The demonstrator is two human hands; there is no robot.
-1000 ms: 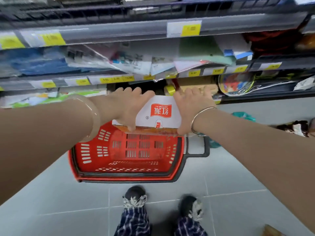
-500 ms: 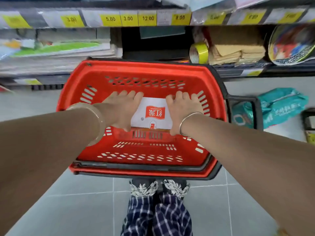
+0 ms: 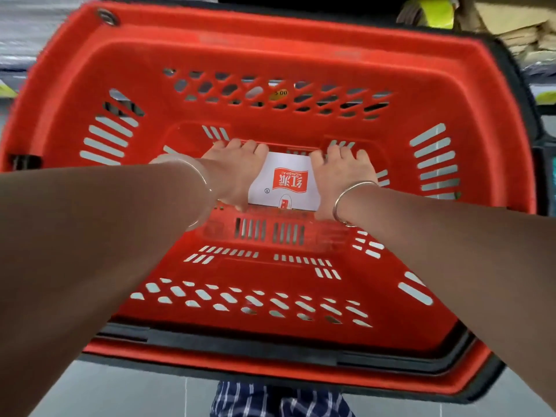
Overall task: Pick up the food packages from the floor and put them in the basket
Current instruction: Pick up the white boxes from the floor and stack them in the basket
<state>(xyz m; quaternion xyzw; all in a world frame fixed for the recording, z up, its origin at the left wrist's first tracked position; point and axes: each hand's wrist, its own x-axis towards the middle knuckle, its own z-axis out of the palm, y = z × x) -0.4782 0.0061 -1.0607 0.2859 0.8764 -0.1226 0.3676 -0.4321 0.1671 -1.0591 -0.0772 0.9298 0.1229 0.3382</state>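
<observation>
A white food package (image 3: 285, 182) with a red logo lies low inside the red plastic basket (image 3: 270, 49), at or just above its slotted bottom. My left hand (image 3: 234, 170) grips the package's left side and my right hand (image 3: 343, 173) grips its right side. Both arms reach deep into the basket from the near edge. Each wrist wears a thin bangle. The package's underside is hidden, so I cannot tell whether it rests on the bottom.
The basket fills most of the view, with a black handle frame along its near rim (image 3: 240, 347). Grey floor tiles (image 3: 120, 392) and my checked trouser legs (image 3: 279, 400) show below. Shelf goods, cardboard (image 3: 517, 25) and a yellow roll (image 3: 436, 10) sit behind the basket.
My hands have lowered the white package from above the basket rim down to its bottom. The view has moved closer to the basket.
</observation>
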